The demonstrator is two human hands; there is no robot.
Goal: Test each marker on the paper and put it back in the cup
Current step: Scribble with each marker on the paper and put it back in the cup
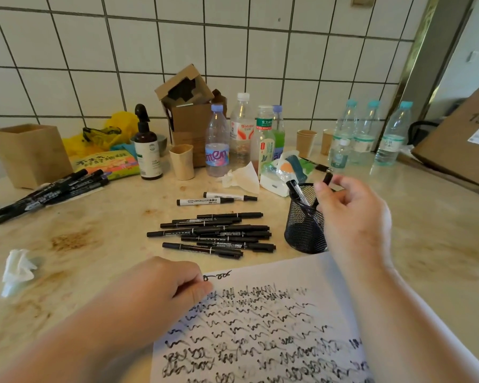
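Right hand (349,214) was over the black mesh cup (306,225), fingers curled and pinching a black marker (327,179) whose upper end stuck out above the fingertips — lower end hidden behind the hand, so couldn't tell how far it sat in the cup. One more marker (297,190) stood tilted inside the cup.

Left hand (163,286) was a loose fist, knuckles pressed on the top left corner of the paper (274,327), holding nothing that showed. Paper lay on the counter (94,230) at the near edge, covered in rows of black scribble; the cup stood just beyond its top edge.

Left of the cup — a pile of black markers (216,234) lying roughly parallel on the counter, two white-barrelled whiteboard markers (216,199) just behind them. A second bunch of black markers (50,193) lay far left, beside a brown box (31,153).

Back row by the tiled wall: spray bottle (147,145), paper cup (181,161), several water bottles (217,142), cardboard boxes (188,106). Crumpled tissue (17,268) sat near left on the counter.
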